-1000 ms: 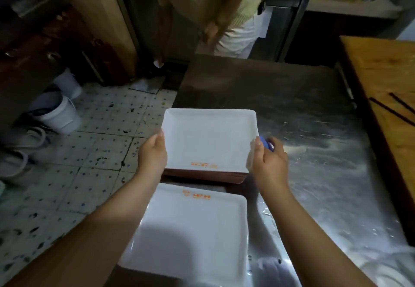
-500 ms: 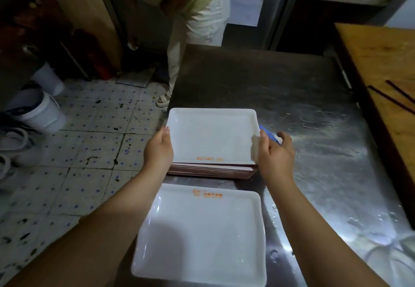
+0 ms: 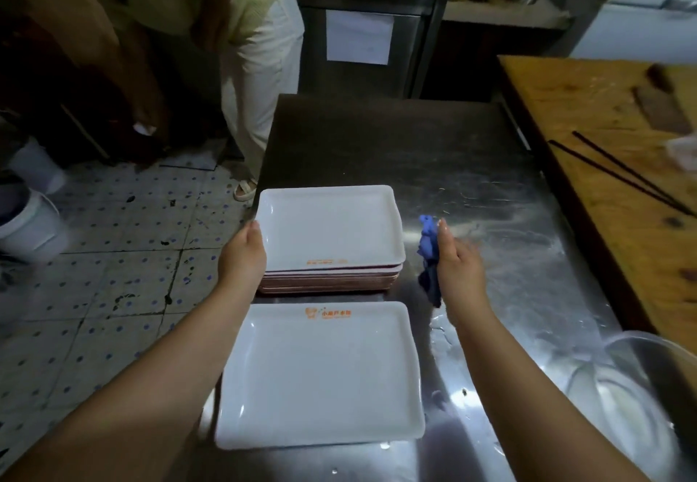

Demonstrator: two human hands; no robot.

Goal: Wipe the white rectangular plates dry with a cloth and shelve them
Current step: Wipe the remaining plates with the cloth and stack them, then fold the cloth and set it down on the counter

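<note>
A stack of white rectangular plates with reddish undersides point(image 3: 329, 240) sits on the wet stainless steel counter point(image 3: 471, 187), its long axis running left to right across the person. The left hand point(image 3: 243, 255) rests against the stack's left edge, fingers curled lightly onto the rim of the top plate. The right hand point(image 3: 454, 263) is clear of the stack's right edge, just beside it but not touching, and grips a crumpled blue cloth point(image 3: 429, 255) that hangs down from the palm.

Nearer the person, directly below the stack, lies a single white rectangular plate with an orange logo point(image 3: 320, 372), flat, long axis the same way. Both hands are beyond it, so the next one to wipe means drawing back toward the body; the cloth hand looks about as near to it as the other.

Droplets glint around that near plate, though in this dim light I can't say whether its surface is wet. A metal bowl point(image 3: 641, 379) at the right is cut off. No shelf is visible.
</note>
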